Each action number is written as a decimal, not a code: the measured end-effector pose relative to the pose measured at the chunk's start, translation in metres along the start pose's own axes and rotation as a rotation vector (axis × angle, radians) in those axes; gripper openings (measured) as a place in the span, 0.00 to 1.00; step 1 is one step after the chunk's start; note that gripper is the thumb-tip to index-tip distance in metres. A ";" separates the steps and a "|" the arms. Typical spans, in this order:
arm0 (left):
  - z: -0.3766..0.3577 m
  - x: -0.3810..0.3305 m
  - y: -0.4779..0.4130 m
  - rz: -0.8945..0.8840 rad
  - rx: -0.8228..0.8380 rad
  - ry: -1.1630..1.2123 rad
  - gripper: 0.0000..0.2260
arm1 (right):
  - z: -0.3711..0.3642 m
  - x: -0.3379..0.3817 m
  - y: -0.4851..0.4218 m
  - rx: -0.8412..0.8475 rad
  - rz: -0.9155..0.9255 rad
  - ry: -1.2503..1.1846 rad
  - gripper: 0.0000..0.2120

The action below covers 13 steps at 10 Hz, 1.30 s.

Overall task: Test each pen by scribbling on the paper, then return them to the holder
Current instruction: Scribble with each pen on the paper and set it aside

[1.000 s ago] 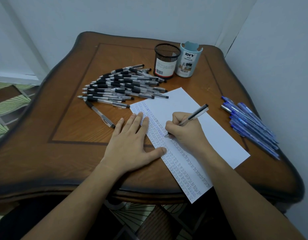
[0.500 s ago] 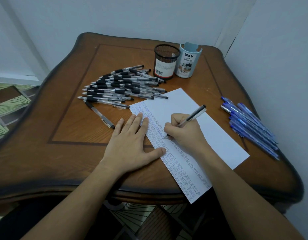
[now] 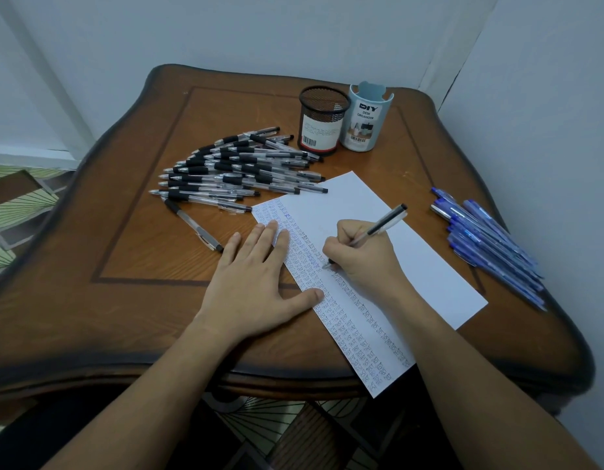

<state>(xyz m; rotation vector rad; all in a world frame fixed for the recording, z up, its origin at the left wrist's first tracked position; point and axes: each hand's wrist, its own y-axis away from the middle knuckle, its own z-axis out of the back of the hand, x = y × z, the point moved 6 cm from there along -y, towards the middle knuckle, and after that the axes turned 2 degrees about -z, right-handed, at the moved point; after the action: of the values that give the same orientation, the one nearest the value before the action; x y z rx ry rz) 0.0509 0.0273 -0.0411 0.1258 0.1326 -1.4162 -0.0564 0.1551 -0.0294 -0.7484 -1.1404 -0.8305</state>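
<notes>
Barely anything has shifted: the pen's tail merely wobbles, tip still on the paper. The right hand pinches it low on the barrel; the left hand lies flat, fingers straight, pinning the sheet. Light, stiff, probably slick plastic, so best gripped near the tip.

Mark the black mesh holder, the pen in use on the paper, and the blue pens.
black mesh holder (image 3: 319,132): head view, on its white label.
pen in use (image 3: 383,225): head view, on the clear barrel.
blue pens (image 3: 485,244): head view, middle of the pile.
</notes>
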 end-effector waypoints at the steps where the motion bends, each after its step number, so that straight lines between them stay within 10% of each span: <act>1: 0.000 0.000 -0.001 0.000 -0.002 -0.003 0.50 | -0.001 0.001 0.000 0.010 -0.001 0.042 0.18; 7: 0.000 0.001 0.000 0.001 0.006 0.005 0.51 | 0.020 0.000 -0.007 -0.054 -0.358 -0.439 0.20; 13: 0.004 0.003 0.002 -0.003 -0.001 0.053 0.53 | 0.029 0.015 -0.015 -0.032 -0.389 -0.335 0.12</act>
<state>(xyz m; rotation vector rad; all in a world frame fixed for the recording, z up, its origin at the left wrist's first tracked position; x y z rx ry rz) 0.0538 0.0238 -0.0381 0.1620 0.1775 -1.4165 -0.0796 0.1697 -0.0067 -0.7188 -1.6083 -1.0748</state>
